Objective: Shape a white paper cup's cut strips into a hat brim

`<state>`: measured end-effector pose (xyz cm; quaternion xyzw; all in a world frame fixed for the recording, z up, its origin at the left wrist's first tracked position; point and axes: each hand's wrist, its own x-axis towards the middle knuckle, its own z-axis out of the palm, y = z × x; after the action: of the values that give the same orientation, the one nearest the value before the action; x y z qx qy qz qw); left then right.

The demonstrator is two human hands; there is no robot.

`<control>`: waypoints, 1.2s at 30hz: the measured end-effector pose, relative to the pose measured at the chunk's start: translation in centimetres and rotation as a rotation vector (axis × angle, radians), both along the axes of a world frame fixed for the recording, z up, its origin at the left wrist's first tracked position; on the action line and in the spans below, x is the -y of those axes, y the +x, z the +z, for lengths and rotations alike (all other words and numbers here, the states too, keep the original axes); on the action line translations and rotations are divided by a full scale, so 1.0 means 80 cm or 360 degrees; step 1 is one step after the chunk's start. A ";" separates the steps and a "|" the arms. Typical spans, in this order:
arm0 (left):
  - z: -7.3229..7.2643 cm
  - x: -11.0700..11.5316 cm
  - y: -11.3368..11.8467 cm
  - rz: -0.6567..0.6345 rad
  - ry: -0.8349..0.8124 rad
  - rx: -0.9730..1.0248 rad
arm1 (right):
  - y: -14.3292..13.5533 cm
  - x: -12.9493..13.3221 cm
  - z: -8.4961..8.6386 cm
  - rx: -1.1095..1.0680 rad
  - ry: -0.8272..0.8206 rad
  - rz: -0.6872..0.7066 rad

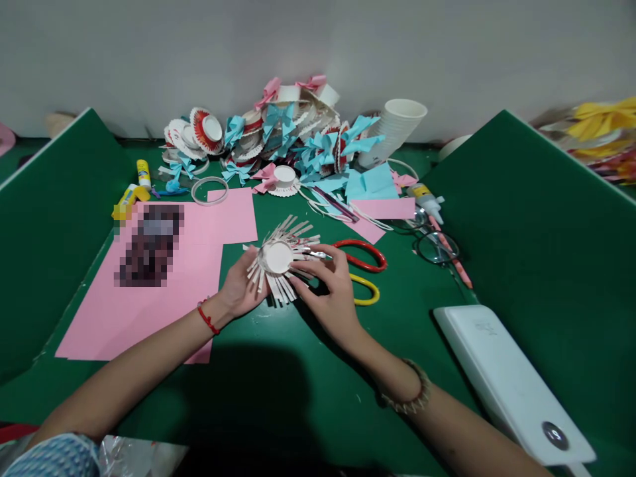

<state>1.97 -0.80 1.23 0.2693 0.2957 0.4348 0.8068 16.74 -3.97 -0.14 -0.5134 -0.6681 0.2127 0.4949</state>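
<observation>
A white paper cup cut into thin strips [278,257] is spread out like a flower, its round base facing up. My left hand [242,286] holds it from the left and below, fingers partly hidden under the strips. From the right, my right hand [330,288] has its thumb and fingers on the strips beside the base. Just beyond my right hand lie scissors with a red handle loop [360,256] and a yellow handle loop [366,290]; their blades are mostly hidden behind the hand and cup.
Finished cup flowers with blue bows [278,126] pile up at the back wall, near stacked paper cups [395,132]. Pink paper [199,278] lies left. Glue sticks [143,173], eyeglasses [437,246] and a white power bank [511,377] also lie around. Green partitions [556,252] stand either side.
</observation>
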 end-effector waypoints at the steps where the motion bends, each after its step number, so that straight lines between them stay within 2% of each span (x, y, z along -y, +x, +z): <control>1: 0.000 0.000 -0.001 0.0010 -0.0010 0.0001 | 0.000 0.000 0.001 -0.0009 0.0026 -0.0010; 3: 0.000 0.000 -0.002 0.0058 -0.0070 -0.0021 | 0.003 -0.001 0.004 -0.0032 0.0067 -0.0028; 8: -0.004 -0.005 -0.004 0.0353 -0.0191 -0.0210 | 0.019 -0.013 0.005 -0.0110 0.0164 -0.0071; 12: -0.008 -0.008 -0.004 0.0379 -0.0008 -0.0430 | 0.029 -0.022 0.001 -0.0329 0.0092 -0.0290; 15: -0.010 -0.009 -0.005 0.0406 0.0170 -0.0622 | 0.029 -0.024 0.000 -0.0544 -0.0026 -0.0318; 18: -0.010 -0.009 -0.010 0.0333 0.0327 -0.0640 | 0.028 -0.024 -0.001 -0.0673 -0.0088 -0.0284; 23: -0.005 -0.008 -0.018 -0.0015 0.0491 -0.0426 | 0.027 -0.026 -0.001 -0.0857 -0.0214 -0.0331; 26: -0.002 -0.004 -0.016 -0.0084 0.0644 -0.0609 | 0.027 -0.028 -0.001 -0.0876 -0.0263 -0.0414; 30: -0.003 -0.003 -0.011 0.0068 0.0646 -0.1064 | 0.029 -0.029 -0.001 -0.0910 -0.0274 -0.0465; 32: -0.006 -0.004 -0.010 0.0157 0.0558 -0.1079 | 0.031 -0.029 -0.001 -0.0938 -0.0301 -0.0425; 36: -0.013 -0.007 -0.011 0.0318 0.0452 -0.0898 | 0.031 -0.029 -0.002 -0.0943 -0.0297 -0.0353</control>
<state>1.10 -0.23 0.19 0.4586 0.4689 0.4569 0.6008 19.23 -1.68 -0.29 -0.5420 -0.4128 0.3577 0.6387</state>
